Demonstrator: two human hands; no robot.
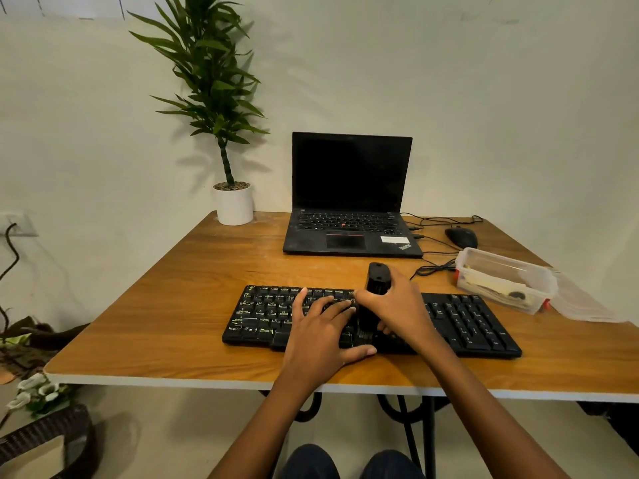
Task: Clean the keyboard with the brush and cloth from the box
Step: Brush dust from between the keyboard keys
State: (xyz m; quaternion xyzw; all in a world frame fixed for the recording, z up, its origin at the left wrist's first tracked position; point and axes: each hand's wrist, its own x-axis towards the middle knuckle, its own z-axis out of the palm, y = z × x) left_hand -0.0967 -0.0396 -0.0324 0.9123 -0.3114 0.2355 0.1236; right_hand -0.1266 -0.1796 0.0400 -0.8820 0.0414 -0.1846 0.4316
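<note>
Two hands at one black keyboard point(477, 323) on a wooden table point(173, 305): left hand point(321, 337) lies flat, fingers straight, on the keyboard's left-of-centre keys; right hand point(397, 309) is wrapped round an upright black brush point(375, 288), bristles down on the keyboard's centre. Clear plastic box point(505, 280), pale contents indistinct, stands just beyond the keyboard's right end; open laptop point(349, 202) behind the keyboard.

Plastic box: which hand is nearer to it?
Right. The right hand grips the brush over the middle of the keyboard, closer to the plastic box; the left hand rests flat on the keyboard's left half, farther away.
</note>
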